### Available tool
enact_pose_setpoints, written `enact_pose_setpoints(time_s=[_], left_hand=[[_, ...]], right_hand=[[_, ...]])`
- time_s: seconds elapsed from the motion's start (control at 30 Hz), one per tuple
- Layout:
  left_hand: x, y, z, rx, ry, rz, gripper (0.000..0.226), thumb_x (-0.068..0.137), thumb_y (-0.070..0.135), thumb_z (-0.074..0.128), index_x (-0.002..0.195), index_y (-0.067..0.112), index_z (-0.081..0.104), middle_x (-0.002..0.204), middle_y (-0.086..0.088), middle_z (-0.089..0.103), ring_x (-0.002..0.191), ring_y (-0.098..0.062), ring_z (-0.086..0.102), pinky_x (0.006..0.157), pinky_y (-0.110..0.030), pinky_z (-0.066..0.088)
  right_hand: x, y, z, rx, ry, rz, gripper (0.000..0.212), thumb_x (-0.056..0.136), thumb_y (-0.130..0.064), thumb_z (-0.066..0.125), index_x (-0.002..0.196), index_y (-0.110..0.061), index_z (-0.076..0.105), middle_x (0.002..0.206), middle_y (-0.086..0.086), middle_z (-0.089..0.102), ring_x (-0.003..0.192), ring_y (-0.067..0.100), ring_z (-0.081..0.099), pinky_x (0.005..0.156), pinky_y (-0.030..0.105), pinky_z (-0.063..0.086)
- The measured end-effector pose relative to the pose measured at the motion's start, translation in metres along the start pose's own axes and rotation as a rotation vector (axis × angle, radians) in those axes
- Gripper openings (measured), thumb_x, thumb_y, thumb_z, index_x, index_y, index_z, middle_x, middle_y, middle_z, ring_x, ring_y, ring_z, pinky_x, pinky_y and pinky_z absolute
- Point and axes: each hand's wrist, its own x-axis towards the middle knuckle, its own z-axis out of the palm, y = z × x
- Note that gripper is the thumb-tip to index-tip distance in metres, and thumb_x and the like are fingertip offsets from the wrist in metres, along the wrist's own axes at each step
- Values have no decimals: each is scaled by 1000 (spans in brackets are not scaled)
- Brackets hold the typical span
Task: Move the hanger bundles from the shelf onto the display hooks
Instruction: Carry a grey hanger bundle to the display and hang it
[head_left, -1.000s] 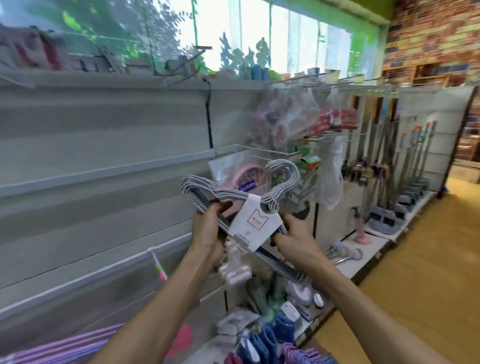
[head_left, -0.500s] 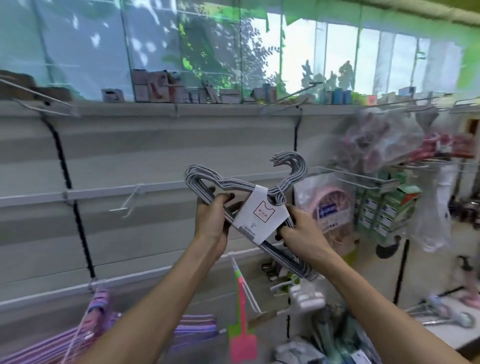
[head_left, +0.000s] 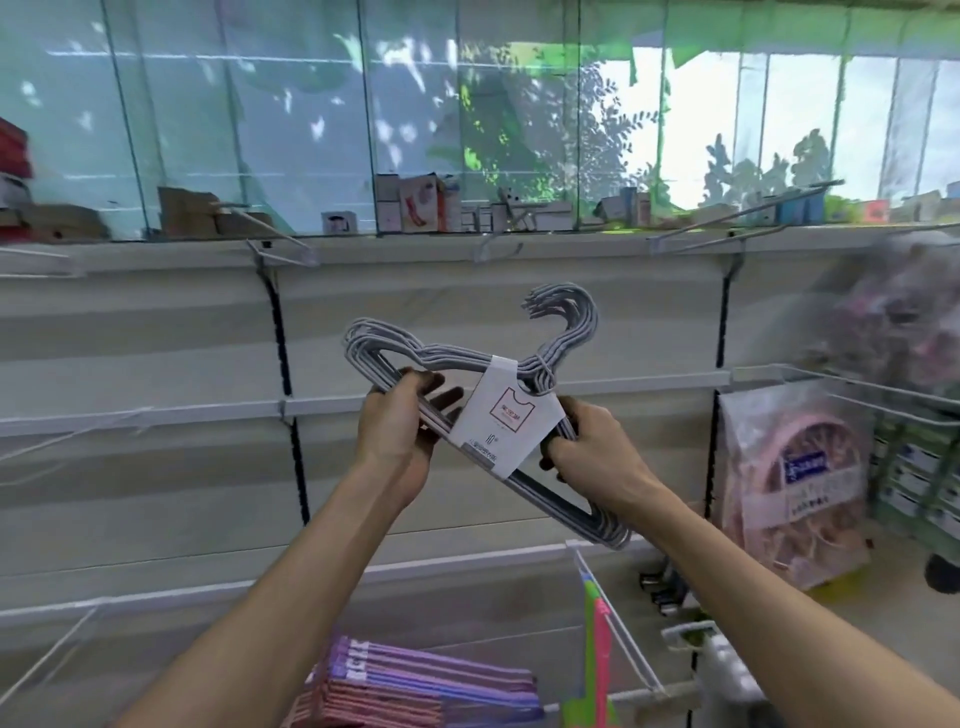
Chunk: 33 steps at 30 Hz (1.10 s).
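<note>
I hold a bundle of grey hangers (head_left: 563, 332) with a white paper label (head_left: 506, 415) up in front of the white slat wall. My left hand (head_left: 397, 423) grips the bundle's left shoulder, fingers curled round the bars. My right hand (head_left: 592, 441) grips the right side just beside the label. The hooks of the bundle point up and to the right. White wire display hooks (head_left: 283, 239) stick out of the wall near the top rail. Another wire hook (head_left: 62, 431) juts out at the left, mid-height.
A stack of purple and pink hanger bundles (head_left: 415, 680) lies low in the middle. A long wire hook (head_left: 618, 623) with pink and green items hangs at lower right. A bagged pink item (head_left: 795, 483) hangs on the right. Small boxes (head_left: 415, 202) line the top ledge below the windows.
My view has swung left along the wall, so the right-hand goods slid out of sight. Both hands kept their grip on the grey bundle, which stays raised in front of me.
</note>
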Motion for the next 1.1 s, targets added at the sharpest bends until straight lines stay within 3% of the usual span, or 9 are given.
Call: enact_pose_setpoints(time_s=[0.13, 0.23, 0.33, 0.47, 0.67, 0.83, 0.93, 1.1], left_hand=[[23, 22, -31, -12, 57, 13, 8, 96, 3, 54, 91, 6, 60, 103, -15, 66, 91, -34, 70, 79, -44, 58], [39, 38, -52, -16, 90, 32, 7, 97, 4, 54, 94, 4, 60, 102, -15, 66, 85, -30, 71, 69, -38, 59], [54, 57, -69, -29, 96, 55, 7, 97, 3, 53, 98, 2, 60, 99, -14, 65, 77, -26, 71, 64, -35, 59], [79, 83, -87, -54, 91, 83, 10, 97, 1, 51, 98, 1, 60, 94, -12, 63, 87, -29, 69, 75, -43, 59], [128, 109, -109, -64, 108, 34, 16, 97, -3, 47, 87, 3, 58, 93, -13, 60, 93, -31, 66, 72, -51, 54], [163, 121, -120, -63, 80, 2, 13, 95, -5, 48, 88, 2, 56, 96, -16, 57, 92, -34, 66, 77, -61, 53], [184, 126, -126, -80, 70, 7, 14, 96, -5, 45, 89, 1, 56, 95, -16, 57, 91, -34, 66, 75, -60, 53], [211, 131, -135, -138, 88, -20, 18, 99, -1, 44, 86, 2, 55, 90, -13, 59, 81, -29, 64, 66, -54, 51]], right_hand=[[23, -22, 32, 6, -43, -50, 28, 82, -11, 48, 102, -24, 63, 87, -4, 70, 84, 25, 69, 78, 48, 58], [44, -37, 54, 14, -83, -63, 28, 84, -10, 48, 104, -21, 63, 87, -1, 70, 83, 25, 69, 75, 45, 59], [68, -53, 71, 15, -115, -73, 22, 83, -8, 49, 93, -21, 64, 81, 3, 70, 82, 30, 69, 71, 46, 57], [101, -72, 91, -9, -131, -123, 23, 83, -6, 50, 88, -23, 64, 83, 5, 71, 83, 32, 69, 71, 47, 57], [150, -94, 117, -86, -111, -173, 26, 80, -6, 48, 96, -9, 67, 84, 10, 72, 82, 34, 70, 71, 47, 58], [189, -113, 132, -148, -104, -202, 27, 83, -4, 49, 100, -10, 69, 85, 8, 71, 82, 31, 70, 71, 42, 58], [207, -123, 141, -163, -105, -220, 28, 87, -4, 52, 106, -12, 70, 87, 4, 70, 85, 29, 68, 72, 37, 56], [233, -137, 155, -264, -108, -264, 24, 86, -4, 52, 101, -12, 70, 85, 5, 70, 84, 31, 67, 76, 45, 57]])
